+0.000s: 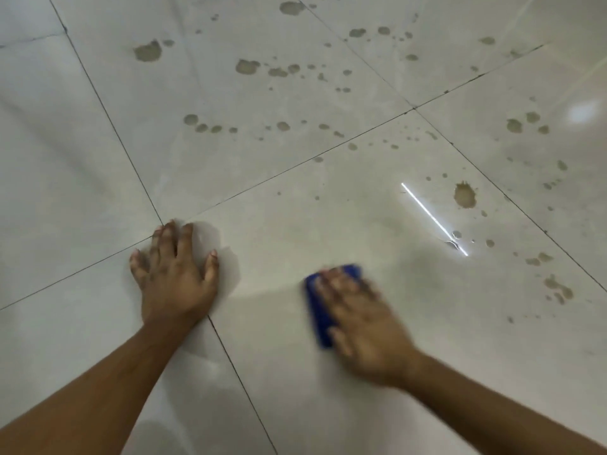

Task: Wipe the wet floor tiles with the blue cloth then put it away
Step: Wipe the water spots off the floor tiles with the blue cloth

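A folded blue cloth (320, 310) lies flat on a pale glossy floor tile (282, 231), pressed down under my right hand (364, 326); the hand is blurred with motion and covers most of the cloth. My left hand (174, 274) rests flat on the floor to the left, fingers spread, holding nothing, beside a grout crossing. Brownish water spots (464, 195) dot the tiles ahead and to the right, with larger ones (148, 51) farther away.
Dark grout lines (295, 165) run diagonally between the large tiles. A bright thin light reflection (433, 220) streaks the tile right of centre. Another glare patch (583, 111) shows at the far right. The tile around the cloth looks smeared and mostly spot-free.
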